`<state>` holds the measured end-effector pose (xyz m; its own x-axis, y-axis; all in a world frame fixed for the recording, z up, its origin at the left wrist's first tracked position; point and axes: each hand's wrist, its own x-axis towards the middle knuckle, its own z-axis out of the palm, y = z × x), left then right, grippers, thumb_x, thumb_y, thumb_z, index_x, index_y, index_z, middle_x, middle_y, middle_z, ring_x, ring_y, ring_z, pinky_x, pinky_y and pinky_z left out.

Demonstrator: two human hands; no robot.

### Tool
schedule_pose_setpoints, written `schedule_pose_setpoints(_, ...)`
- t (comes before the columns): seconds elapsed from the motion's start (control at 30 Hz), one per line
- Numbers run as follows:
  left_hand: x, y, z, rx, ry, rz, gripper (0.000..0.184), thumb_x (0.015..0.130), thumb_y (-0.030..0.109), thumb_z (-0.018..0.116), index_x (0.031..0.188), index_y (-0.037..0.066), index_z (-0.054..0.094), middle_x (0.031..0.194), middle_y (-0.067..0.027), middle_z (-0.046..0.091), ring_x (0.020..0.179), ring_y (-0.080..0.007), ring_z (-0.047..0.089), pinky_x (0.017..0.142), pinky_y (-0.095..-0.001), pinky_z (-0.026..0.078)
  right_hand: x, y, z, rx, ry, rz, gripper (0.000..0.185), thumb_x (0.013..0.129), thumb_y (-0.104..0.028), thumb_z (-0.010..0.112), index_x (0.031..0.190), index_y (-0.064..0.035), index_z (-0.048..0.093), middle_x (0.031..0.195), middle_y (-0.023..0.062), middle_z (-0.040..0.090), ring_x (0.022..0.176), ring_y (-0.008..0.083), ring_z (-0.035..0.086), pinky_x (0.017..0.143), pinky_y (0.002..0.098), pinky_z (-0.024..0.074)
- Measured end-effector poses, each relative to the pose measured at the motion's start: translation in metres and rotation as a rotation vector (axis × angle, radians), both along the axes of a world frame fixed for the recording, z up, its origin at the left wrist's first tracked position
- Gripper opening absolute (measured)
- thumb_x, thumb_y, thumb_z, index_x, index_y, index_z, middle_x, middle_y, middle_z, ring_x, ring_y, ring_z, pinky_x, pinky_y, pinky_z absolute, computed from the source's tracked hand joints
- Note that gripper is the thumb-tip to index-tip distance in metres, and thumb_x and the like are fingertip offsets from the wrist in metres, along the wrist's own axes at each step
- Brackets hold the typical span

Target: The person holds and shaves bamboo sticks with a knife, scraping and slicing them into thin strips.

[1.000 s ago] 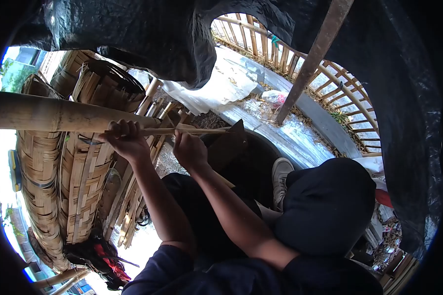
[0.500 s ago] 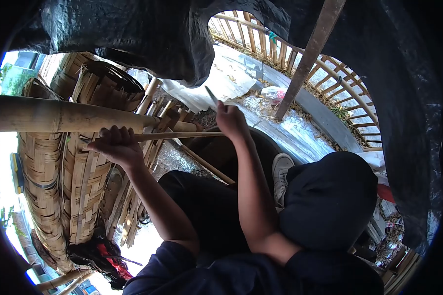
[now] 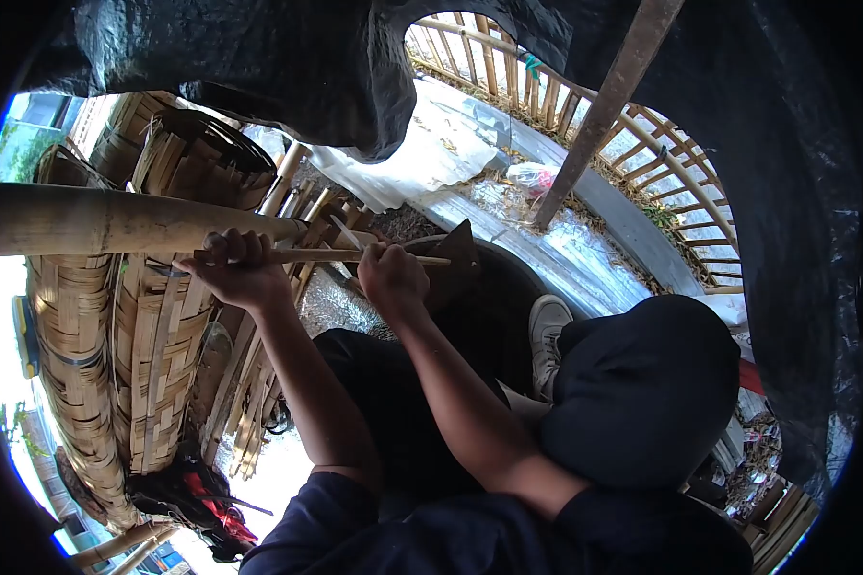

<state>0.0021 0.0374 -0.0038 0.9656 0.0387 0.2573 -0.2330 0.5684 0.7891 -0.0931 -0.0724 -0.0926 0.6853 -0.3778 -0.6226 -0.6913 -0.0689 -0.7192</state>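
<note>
My left hand (image 3: 240, 271) is closed around one end of a thin bamboo strip (image 3: 302, 256), just under the thick bamboo pole. The strip runs nearly level to the right, its free end past my right hand. My right hand (image 3: 393, 278) is closed on a knife, with the handle hidden in the fist. The knife's blade (image 3: 345, 232) points up and left, close to the strip; whether its edge touches is unclear. Beneath the hands is a dark round tub (image 3: 523, 273), with a brown pointed piece (image 3: 462, 247) at its rim.
A thick bamboo pole (image 3: 134, 222) crosses at left. Tall woven bamboo baskets (image 3: 77, 335) stand behind it, beside split bamboo pieces (image 3: 244, 422). A slanted brown post (image 3: 604, 120) rises at upper right, near a bamboo fence (image 3: 671, 163). Black sheeting (image 3: 259, 57) hangs overhead.
My right hand has moved left and down along the strip with the knife, closer to my left hand. The strip's right end and the brown pointed piece now show. My left hand barely moved.
</note>
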Motion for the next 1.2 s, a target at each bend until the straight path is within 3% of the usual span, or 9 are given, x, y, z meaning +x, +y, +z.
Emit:
schedule_pose_setpoints(0.17,0.005,0.015,-0.003,0.039,0.072,0.180,0.059,0.094,0.064,0.030,0.061,0.017,0.038,0.048,0.0054,0.023,0.039,-0.0053,0.016,0.036,-0.0227,0.015,-0.014,0.000,-0.073,-0.206,0.146,-0.003,0.051,0.091,-0.039,0.033,0.096,-0.0021,0.068,0.098,0.0233,0.067,0.092,0.0391,0.066,0.084,0.0468,0.0518)
schedule_pose_setpoints(0.33,0.013,0.020,-0.008,0.042,0.114,0.226,0.059,0.093,0.066,0.031,0.060,0.017,0.037,0.047,0.0055,0.024,0.038,-0.0049,0.017,0.036,-0.0218,0.015,-0.009,-0.005,-0.043,-0.313,0.184,0.069,0.052,0.091,-0.040,0.034,0.089,-0.0014,0.069,0.091,0.0240,0.067,0.089,0.0390,0.066,0.081,0.0481,0.0525)
schedule_pose_setpoints(0.4,0.015,0.017,-0.008,0.048,0.106,0.191,0.059,0.093,0.065,0.032,0.060,0.017,0.037,0.047,0.0053,0.025,0.037,-0.0048,0.018,0.036,-0.0215,0.016,-0.005,0.007,-0.028,-0.264,-0.028,0.068,0.053,0.091,-0.039,0.034,0.086,0.0005,0.069,0.088,0.0264,0.066,0.089,0.0413,0.065,0.081,0.0498,0.0518)
schedule_pose_setpoints(0.67,0.016,0.020,-0.007,0.080,0.164,0.307,0.058,0.094,0.064,0.032,0.061,0.017,0.035,0.048,0.0052,0.026,0.039,-0.0048,0.017,0.037,-0.0214,0.015,0.005,0.021,-0.055,-0.281,-0.022,-0.084,0.053,0.092,-0.036,0.034,0.080,0.0018,0.069,0.081,0.0266,0.066,0.083,0.0415,0.066,0.078,0.0506,0.0524)
schedule_pose_setpoints(0.77,0.017,0.024,-0.008,0.074,0.128,0.210,0.059,0.093,0.066,0.031,0.060,0.018,0.033,0.048,0.0054,0.025,0.040,-0.0051,0.016,0.039,-0.0218,0.015,0.006,0.025,-0.010,-0.355,0.014,0.001,0.051,0.092,-0.033,0.035,0.077,0.0004,0.070,0.076,0.0253,0.066,0.077,0.0393,0.067,0.073,0.0500,0.0541)
schedule_pose_setpoints(0.83,0.010,0.019,-0.006,0.065,0.106,0.112,0.059,0.093,0.067,0.031,0.060,0.018,0.032,0.048,0.0056,0.024,0.041,-0.0053,0.016,0.039,-0.0222,0.015,0.007,0.037,0.017,-0.377,-0.156,0.055,0.048,0.092,-0.031,0.037,0.074,-0.0011,0.070,0.070,0.0239,0.066,0.072,0.0378,0.068,0.070,0.0490,0.0551)
schedule_pose_setpoints(0.97,0.000,-0.002,0.005,0.128,0.090,0.160,0.059,0.092,0.069,0.029,0.060,0.019,0.029,0.049,0.0061,0.022,0.043,-0.0058,0.013,0.040,-0.0236,0.014,0.007,0.031,-0.024,-0.389,-0.190,-0.141,0.046,0.091,-0.029,0.039,0.070,0.0000,0.068,0.069,0.0238,0.065,0.069,0.0403,0.067,0.069,0.0484,0.0550)
schedule_pose_setpoints(1.13,0.008,0.009,0.000,0.094,0.097,0.143,0.059,0.093,0.067,0.029,0.061,0.018,0.031,0.049,0.0056,0.025,0.041,-0.0055,0.017,0.039,-0.0226,0.017,0.009,0.035,-0.026,-0.405,-0.151,-0.082,0.049,0.091,-0.033,0.038,0.073,0.0020,0.068,0.073,0.0254,0.065,0.073,0.0424,0.066,0.071,0.0485,0.0545)
schedule_pose_setpoints(1.2,0.009,0.014,-0.002,0.084,0.113,0.180,0.058,0.093,0.067,0.029,0.061,0.018,0.031,0.049,0.0054,0.026,0.041,-0.0054,0.018,0.039,-0.0225,0.017,0.004,0.038,-0.040,-0.393,-0.061,-0.099,0.052,0.091,-0.036,0.037,0.073,0.0003,0.069,0.077,0.0226,0.068,0.078,0.0382,0.068,0.073,0.0477,0.0554)
